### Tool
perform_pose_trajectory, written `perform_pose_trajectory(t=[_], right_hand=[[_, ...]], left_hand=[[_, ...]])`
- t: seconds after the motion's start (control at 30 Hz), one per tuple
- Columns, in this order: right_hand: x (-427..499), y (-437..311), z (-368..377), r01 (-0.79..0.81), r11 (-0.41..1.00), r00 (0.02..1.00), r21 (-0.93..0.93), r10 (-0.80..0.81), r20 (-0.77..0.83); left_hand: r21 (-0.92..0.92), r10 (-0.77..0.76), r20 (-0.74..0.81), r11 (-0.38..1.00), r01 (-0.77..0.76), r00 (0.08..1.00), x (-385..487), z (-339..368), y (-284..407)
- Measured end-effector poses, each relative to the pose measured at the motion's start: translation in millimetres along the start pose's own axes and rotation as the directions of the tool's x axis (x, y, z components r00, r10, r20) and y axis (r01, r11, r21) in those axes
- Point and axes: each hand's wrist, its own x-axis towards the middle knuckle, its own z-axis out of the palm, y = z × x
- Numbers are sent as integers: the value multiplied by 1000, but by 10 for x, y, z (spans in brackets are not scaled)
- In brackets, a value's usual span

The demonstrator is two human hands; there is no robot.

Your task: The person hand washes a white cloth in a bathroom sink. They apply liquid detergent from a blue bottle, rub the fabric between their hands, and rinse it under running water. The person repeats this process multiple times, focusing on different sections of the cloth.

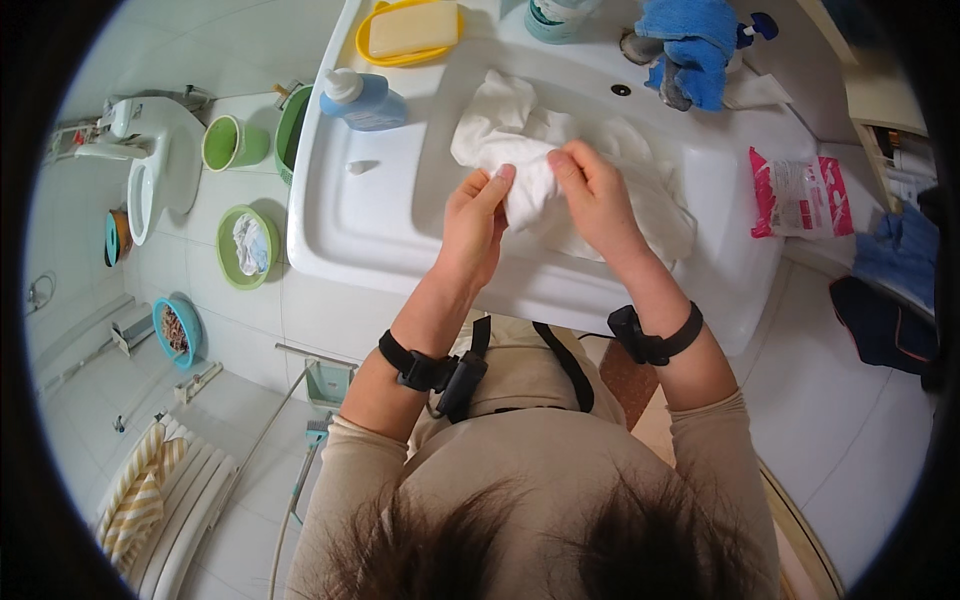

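Note:
A wet-looking white cloth garment (517, 127) lies bunched in the basin of a white washbasin (352, 232). My left hand (480, 214) pinches one fold of it between thumb and fingers. Just to the right, my right hand (596, 191) grips the same cloth, so a short stretch of fabric runs between both thumbs. The rest of the garment spreads under and to the right of my right hand, against the basin's wall. Whether it is a shirt or another piece cannot be told from its folds.
On the basin's left ledge stand a blue pump bottle (364, 101), a small white cap (361, 167) and a soap bar (412, 28) in a yellow dish (365, 49). A blue towel (690, 45) drapes the faucet. A pink packet (801, 195) lies right. Green tubs (271, 262) stand on the floor.

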Motion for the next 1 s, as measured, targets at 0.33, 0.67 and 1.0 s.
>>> perform_pose_trajectory(t=[0.33,0.67,1.0], right_hand=[[193,-380,222,120,841,972,-527,-207,-110],[108,20,433,354,646,866,-676,-499,-23],[61,-90,470,190,777,975,-599,-223,21]], left_hand=[[-211,-99,-209,976,54,973,174,358,-165],[-306,-70,-109,951,33,992,295,163,-383],[-248,-272,-249,946,210,930,242,127,-337]])
